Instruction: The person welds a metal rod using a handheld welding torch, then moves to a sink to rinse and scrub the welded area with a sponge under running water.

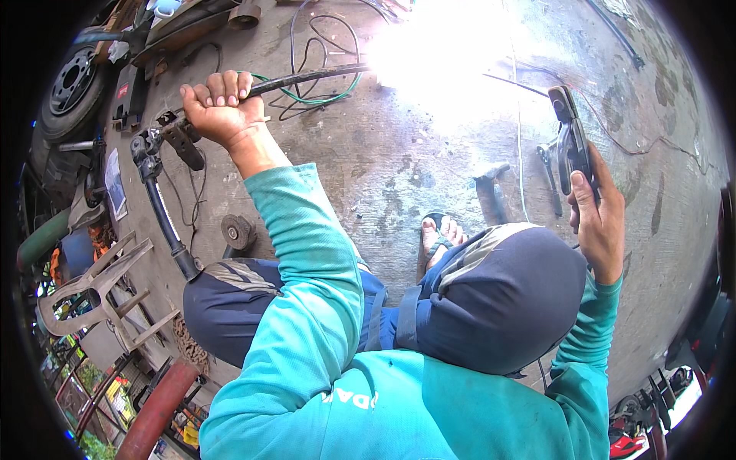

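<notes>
My left hand point(226, 107) is closed round a dark metal rod point(307, 75), which runs right into a white glare point(448, 46). At its left end the rod meets a jointed steel shaft point(161, 195) that slopes down to my left knee. In my right hand point(598, 207) is a black welding electrode holder point(571, 138), fingers wrapped round its handle. A thin welding electrode point(517, 83) reaches from its jaws leftward into the glare. The brightness hides the electrode's tip and the rod's far end, so I cannot tell whether they touch.
A hammer point(491, 192) and a ratchet-like tool point(549, 178) lie on the concrete floor point(383, 161) near my sandalled foot point(441, 230). Loose cables point(326, 38) coil beyond the rod. To the left are a wheel point(70, 80), a plastic chair point(96, 295) and a red pipe point(157, 410).
</notes>
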The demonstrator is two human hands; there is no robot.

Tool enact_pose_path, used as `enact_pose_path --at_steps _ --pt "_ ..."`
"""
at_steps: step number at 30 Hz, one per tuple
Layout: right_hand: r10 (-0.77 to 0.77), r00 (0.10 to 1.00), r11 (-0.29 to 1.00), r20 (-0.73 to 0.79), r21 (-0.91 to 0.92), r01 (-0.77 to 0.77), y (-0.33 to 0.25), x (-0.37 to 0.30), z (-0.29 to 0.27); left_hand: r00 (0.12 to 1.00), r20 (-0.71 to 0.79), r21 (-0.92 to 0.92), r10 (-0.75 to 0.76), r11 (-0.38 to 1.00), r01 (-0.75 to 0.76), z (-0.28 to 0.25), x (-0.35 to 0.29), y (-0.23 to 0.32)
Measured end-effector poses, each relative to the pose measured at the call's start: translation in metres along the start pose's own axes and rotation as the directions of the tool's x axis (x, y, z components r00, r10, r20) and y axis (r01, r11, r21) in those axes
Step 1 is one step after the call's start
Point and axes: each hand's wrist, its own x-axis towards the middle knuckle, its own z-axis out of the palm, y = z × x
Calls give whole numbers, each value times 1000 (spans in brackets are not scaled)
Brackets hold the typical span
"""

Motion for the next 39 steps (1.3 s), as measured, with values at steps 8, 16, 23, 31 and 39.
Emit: enact_pose_path --at_steps 8,16,23,31,39 --pt "-13 1000 999 6 -37 13 5 2 2 999 31 -53 -26 998 27 -3 1 0" --pt "7 1000 1000 16 13 -7 3 3 2 1000 -1 -41 -9 999 9 0 0 1" --pt "26 1000 998 2 65 -26 1 2 6 1000 -20 22 21 1000 -20 0 -1 0" --pt "6 1000 1000 0 28 -6 0 4 6 1000 21 -48 -21 999 22 -2 1 1" --pt "-6 1000 1000 -12 -19 6 1 6 7 1000 21 -50 -23 998 24 -3 2 1"
